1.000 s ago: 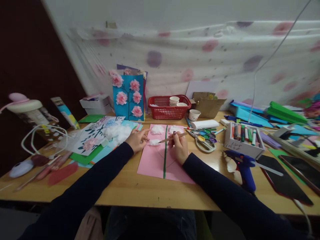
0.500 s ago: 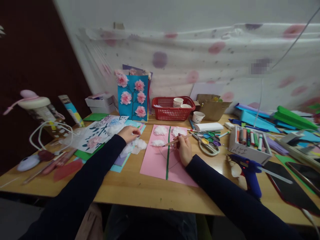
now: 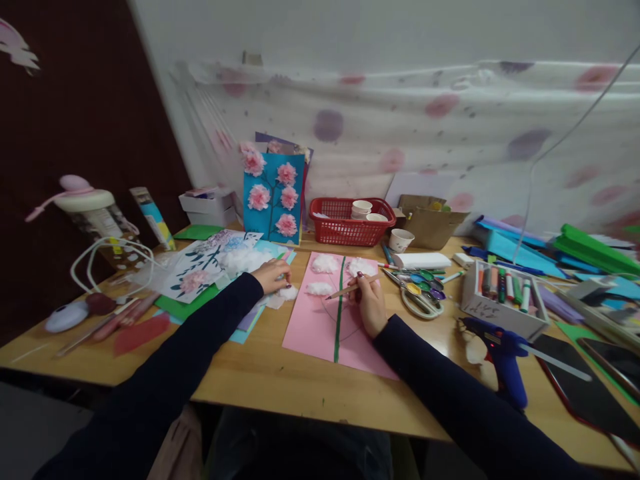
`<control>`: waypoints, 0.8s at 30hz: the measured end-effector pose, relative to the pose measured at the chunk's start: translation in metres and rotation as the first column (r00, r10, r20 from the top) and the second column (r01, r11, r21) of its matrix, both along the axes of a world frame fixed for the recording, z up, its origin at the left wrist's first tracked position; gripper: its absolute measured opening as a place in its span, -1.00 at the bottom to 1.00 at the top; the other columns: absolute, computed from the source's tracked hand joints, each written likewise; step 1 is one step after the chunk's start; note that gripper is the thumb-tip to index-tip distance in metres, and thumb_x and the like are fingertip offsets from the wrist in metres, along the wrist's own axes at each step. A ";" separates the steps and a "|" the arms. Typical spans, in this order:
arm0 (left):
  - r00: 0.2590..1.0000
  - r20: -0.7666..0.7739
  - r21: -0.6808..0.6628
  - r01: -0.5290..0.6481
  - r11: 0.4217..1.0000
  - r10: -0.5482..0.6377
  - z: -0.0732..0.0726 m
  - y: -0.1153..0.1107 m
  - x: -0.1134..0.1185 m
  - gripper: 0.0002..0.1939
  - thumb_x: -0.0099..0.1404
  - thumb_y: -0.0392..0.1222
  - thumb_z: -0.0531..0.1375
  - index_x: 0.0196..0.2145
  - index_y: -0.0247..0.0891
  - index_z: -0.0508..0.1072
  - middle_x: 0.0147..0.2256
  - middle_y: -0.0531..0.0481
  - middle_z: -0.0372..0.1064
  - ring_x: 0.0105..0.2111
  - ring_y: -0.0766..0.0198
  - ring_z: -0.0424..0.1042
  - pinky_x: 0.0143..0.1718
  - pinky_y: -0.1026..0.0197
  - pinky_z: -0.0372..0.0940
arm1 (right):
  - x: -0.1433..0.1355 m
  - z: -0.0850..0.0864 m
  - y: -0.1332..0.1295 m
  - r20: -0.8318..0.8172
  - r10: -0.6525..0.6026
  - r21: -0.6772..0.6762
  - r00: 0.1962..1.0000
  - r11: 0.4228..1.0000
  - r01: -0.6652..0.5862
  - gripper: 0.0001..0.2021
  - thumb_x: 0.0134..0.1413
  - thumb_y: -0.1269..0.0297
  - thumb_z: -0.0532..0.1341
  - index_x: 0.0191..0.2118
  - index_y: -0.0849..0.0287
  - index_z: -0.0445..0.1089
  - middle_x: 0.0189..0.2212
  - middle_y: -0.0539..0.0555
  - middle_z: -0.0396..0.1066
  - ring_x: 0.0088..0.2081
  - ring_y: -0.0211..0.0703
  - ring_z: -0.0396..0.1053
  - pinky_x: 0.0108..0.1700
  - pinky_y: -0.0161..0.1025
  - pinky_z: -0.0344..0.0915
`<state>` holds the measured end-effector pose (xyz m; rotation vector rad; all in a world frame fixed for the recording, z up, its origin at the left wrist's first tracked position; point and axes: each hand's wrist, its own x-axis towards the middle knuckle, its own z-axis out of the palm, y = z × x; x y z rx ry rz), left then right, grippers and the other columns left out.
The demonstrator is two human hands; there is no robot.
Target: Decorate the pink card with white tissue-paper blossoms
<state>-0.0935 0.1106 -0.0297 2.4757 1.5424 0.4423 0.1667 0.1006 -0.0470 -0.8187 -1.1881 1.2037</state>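
Note:
My right hand [image 3: 371, 305] is closed round a wooden pencil [image 3: 345, 290], its tip pointing left over the pink sheet [image 3: 313, 333]. A green painted stripe [image 3: 339, 320] and thin curved pencil lines run over this sheet. White cotton tufts lie on its upper part: one at upper left [image 3: 325, 263], one below it [image 3: 319, 289], and one at upper right [image 3: 359, 267], just behind my right hand. Left of the sheet, my left hand [image 3: 273, 275] has its fingers bent down and pinched at a loose piece of cotton [image 3: 289, 293]; the fingertips are partly hidden.
A blue card with pink paper flowers [image 3: 273, 197] stands at the back beside a red basket [image 3: 350, 232] holding paper cups. On the right are scissors [image 3: 423, 307], a box of markers [image 3: 500, 313], a blue glue gun [image 3: 505, 360] and a phone [image 3: 583, 380]. Flower-printed paper [image 3: 193, 267] lies left.
My left hand has moved down and slightly right onto the loose cotton. My right hand keeps the pencil almost in place. The whole view has shifted slightly.

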 end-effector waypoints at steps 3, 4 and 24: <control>0.998 0.059 -0.004 -0.006 1.000 0.006 0.002 0.000 -0.001 -0.96 0.11 -0.25 0.14 -0.46 -0.27 0.35 -0.25 -0.11 0.38 -0.10 0.08 0.31 -0.02 0.04 0.11 | 0.000 0.000 -0.001 0.010 -0.004 -0.002 1.000 1.000 0.004 -0.73 0.00 0.08 0.10 -0.53 0.18 0.27 -0.81 -0.13 0.14 -0.75 -0.35 0.07 -0.69 -0.38 -0.01; 0.996 0.085 -0.001 -0.014 1.000 0.014 0.003 -0.001 0.000 -0.95 0.11 -0.25 0.13 -0.46 -0.27 0.33 -0.26 -0.11 0.39 -0.11 0.08 0.32 -0.03 0.04 0.13 | 0.000 0.001 -0.001 0.009 -0.002 -0.002 1.000 1.000 0.002 -0.73 0.00 0.08 0.10 -0.53 0.17 0.26 -0.81 -0.13 0.14 -0.75 -0.35 0.07 -0.69 -0.38 -0.01; 0.551 0.823 -0.330 0.268 0.905 0.137 0.025 -0.017 0.026 -0.54 -0.10 -0.24 0.35 -0.23 -0.35 0.31 -0.44 0.02 0.43 -0.42 0.34 0.43 -0.32 0.27 0.26 | 0.000 0.004 -0.003 -0.051 -0.029 0.006 0.998 1.000 0.029 -0.68 -0.04 -0.01 0.12 -0.52 0.16 0.25 -0.79 -0.12 0.15 -0.74 -0.35 0.07 -0.71 -0.38 0.00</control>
